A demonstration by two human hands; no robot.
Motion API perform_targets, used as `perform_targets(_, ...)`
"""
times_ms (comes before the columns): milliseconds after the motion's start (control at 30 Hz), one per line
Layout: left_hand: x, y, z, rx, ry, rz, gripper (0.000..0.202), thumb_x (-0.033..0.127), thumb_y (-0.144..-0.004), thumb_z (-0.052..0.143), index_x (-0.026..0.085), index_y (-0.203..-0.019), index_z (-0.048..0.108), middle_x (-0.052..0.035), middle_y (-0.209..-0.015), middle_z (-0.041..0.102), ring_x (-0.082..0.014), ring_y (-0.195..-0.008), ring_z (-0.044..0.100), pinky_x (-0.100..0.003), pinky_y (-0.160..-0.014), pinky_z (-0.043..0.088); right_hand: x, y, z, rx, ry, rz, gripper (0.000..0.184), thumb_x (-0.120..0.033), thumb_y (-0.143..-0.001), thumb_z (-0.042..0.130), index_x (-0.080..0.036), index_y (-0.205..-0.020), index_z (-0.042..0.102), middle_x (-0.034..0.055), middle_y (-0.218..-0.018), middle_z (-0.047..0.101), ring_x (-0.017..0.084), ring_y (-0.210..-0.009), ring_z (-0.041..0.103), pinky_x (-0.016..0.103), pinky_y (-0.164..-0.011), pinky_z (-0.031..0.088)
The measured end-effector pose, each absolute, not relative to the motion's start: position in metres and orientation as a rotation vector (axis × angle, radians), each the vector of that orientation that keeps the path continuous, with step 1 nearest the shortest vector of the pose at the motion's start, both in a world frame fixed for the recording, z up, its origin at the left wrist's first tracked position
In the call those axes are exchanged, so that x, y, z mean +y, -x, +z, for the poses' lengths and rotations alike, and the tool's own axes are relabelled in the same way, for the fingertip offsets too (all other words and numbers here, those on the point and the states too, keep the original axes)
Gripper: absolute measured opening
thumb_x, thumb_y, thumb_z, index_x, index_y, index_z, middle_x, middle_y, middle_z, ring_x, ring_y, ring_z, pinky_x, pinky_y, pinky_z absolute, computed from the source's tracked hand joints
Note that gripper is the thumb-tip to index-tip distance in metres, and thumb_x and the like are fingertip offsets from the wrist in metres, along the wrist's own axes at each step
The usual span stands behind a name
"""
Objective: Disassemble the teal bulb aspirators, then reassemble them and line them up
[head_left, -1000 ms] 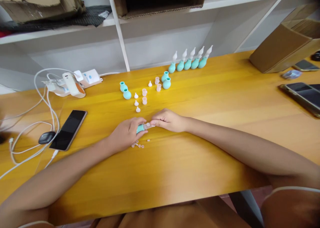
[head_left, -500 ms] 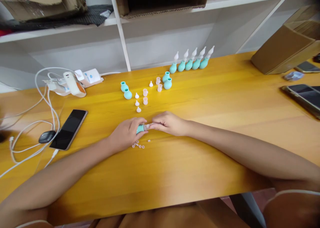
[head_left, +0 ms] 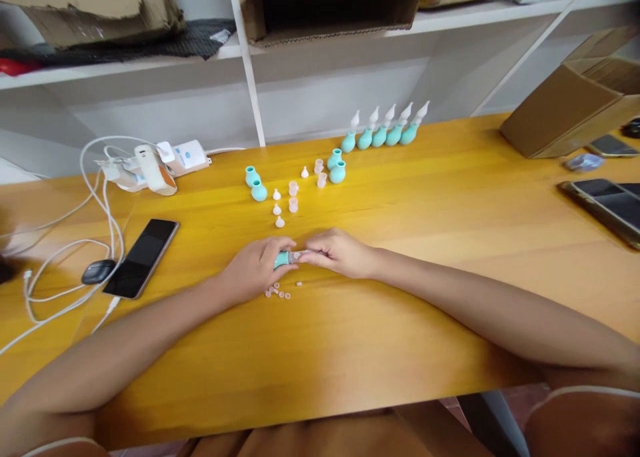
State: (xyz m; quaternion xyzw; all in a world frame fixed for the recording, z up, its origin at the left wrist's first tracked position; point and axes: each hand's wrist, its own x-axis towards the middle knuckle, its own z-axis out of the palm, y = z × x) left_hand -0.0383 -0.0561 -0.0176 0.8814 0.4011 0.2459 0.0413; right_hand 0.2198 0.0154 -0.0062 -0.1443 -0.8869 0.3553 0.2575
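Observation:
My left hand (head_left: 255,267) is wrapped round a teal squeeze bulb (head_left: 282,259), which lies on its side with its neck to the right. A clear connector (head_left: 295,256) sits at that neck. My right hand (head_left: 340,253) pinches the pale tip beyond it, mostly hidden by the fingers. Just beyond the hands stand small white cone tips (head_left: 277,209) and clear pink-tinted connectors (head_left: 293,205). Loose teal bulbs (head_left: 259,191) stand in two pairs, left and right of these. Several tiny pale rings (head_left: 281,295) lie below my left hand.
At the back stands a row of several teal bulbs with white tips (head_left: 379,135). To the left are a phone (head_left: 143,258), a black mouse (head_left: 98,271), white cables and chargers (head_left: 187,154). A cardboard box (head_left: 555,103) and another phone (head_left: 607,207) are on the right.
The camera view has shifted slightly, so the scene sits a little lower. Both hands keep the same grip on the bulb and its tip.

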Motion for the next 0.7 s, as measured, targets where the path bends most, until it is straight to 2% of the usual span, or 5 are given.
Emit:
perform_targets(267,-0.0556,0.0394,-0.0165,1.144,-2.686,0.790,0.035,0.040,-0.110,0.068,0.021,-0.137,0.057,-0.0119,-0.121,0.080,-0.0254,-0.104,0.083,-0.041,-0.090,0.068,0.0143,-0.2208,-0.0076,-2.427,0.382,1.020,0.058,-0.060,-0.115,0.051,-0.019,-0.075,0.056,-0.0030,-0.068,0.051,0.011,-0.062,0.046,0.026,-0.064,0.034)
perform_targets(500,-0.0568,0.0392,-0.0152,1.127,-2.722,0.774,0.036,0.042,-0.113,0.062,0.020,-0.142,0.055,-0.0136,-0.121,0.080,-0.0267,-0.103,0.084,-0.040,-0.088,0.069,0.0133,-0.2179,-0.0061,-2.447,0.391,1.070,0.062,-0.067,-0.113,0.051,-0.018,-0.075,0.059,-0.0006,-0.071,0.057,0.012,-0.064,0.047,0.027,-0.066,0.035)
perform_targets(700,-0.0586,0.0345,-0.0126,1.291,-2.546,0.918,0.049,0.045,-0.107,0.071,0.023,-0.145,0.048,-0.0119,-0.126,0.077,-0.0279,-0.112,0.081,-0.044,-0.096,0.068,0.0112,-0.2122,-0.0026,-2.108,0.563,1.222,0.067,-0.072,-0.110,0.051,-0.020,-0.069,0.048,-0.0053,-0.064,0.038,0.010,-0.061,0.036,0.026,-0.061,0.031)
